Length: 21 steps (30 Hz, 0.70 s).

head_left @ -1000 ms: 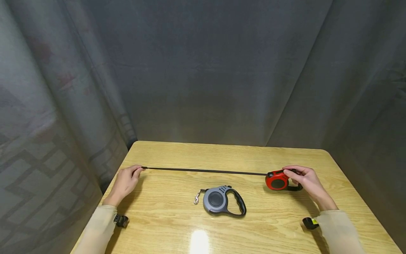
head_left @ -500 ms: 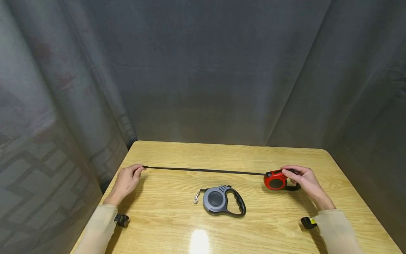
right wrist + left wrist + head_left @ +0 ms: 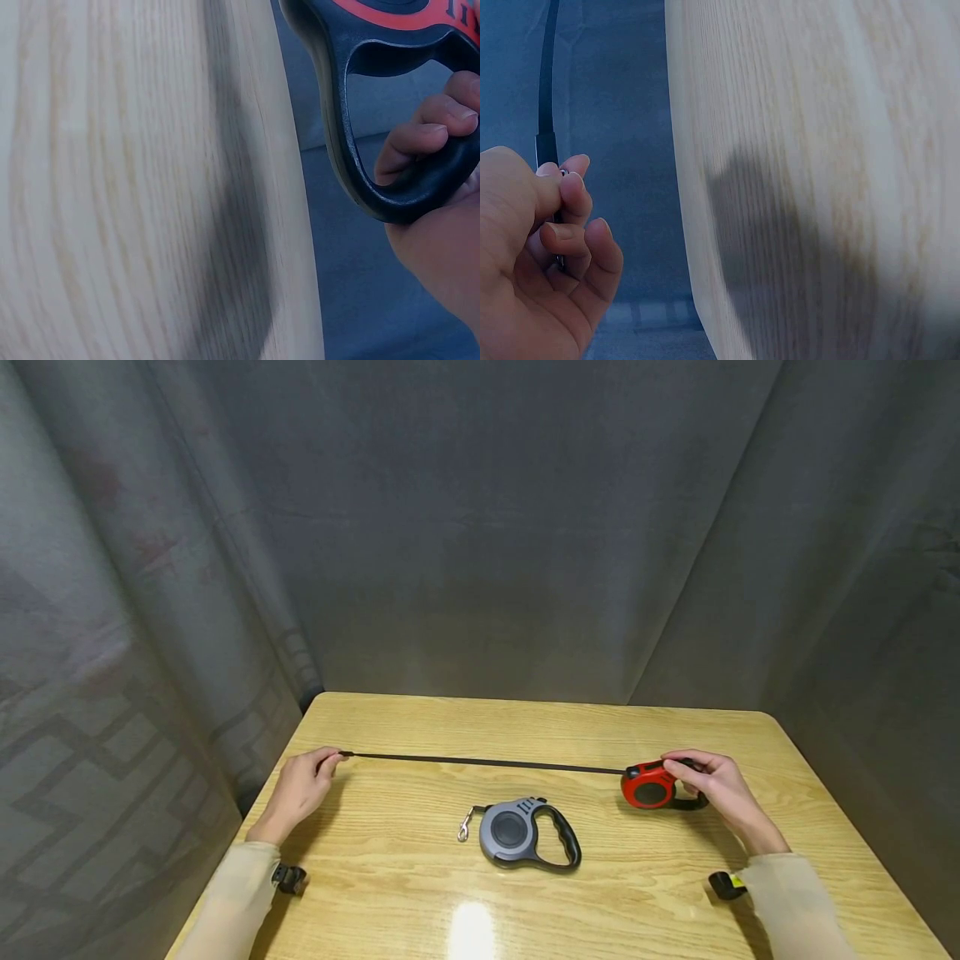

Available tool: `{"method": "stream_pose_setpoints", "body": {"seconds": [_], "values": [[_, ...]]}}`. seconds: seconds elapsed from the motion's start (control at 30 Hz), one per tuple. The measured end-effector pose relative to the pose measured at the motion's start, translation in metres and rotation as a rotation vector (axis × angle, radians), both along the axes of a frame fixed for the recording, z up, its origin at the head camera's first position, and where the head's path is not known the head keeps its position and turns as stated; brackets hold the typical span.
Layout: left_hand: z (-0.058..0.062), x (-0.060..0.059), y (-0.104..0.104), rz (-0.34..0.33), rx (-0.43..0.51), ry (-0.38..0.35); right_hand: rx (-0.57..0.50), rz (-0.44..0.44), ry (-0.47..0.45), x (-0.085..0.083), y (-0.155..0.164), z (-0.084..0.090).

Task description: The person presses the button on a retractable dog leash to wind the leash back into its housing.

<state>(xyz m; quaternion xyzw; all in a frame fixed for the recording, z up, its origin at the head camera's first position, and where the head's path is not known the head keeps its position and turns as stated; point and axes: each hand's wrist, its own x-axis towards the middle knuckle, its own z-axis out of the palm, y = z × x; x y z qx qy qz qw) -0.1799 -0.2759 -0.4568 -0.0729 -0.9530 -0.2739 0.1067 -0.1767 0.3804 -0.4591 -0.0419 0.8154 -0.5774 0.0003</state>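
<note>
A red and black retractable dog leash is held above the table by my right hand, whose fingers curl round its black handle in the right wrist view. From its casing a black strap runs straight across to the left. My left hand pinches the strap's end between thumb and fingers. In the left wrist view the metal clip at that end is mostly hidden by the fingers. Between the hands, a grey and black retractable leash lies on the table, its metal clip pointing left.
The wooden table has its far edge close to a grey curtain. Curtains also hang along the left and right sides. A small black camera sits on each wrist.
My right hand and the red leash have shifted slightly left. My left hand has edged slightly right and up, still pinching the strap end. The grey leash has stayed in place.
</note>
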Motion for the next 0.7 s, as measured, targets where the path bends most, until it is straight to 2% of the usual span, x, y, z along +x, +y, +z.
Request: {"method": "stream_pose_setpoints", "body": {"seconds": [0.7], "values": [[0.0008,-0.0004,0.0013,0.001,0.008,-0.015,-0.034,-0.002,-0.008,0.0003,-0.0041,0.0000]]}}
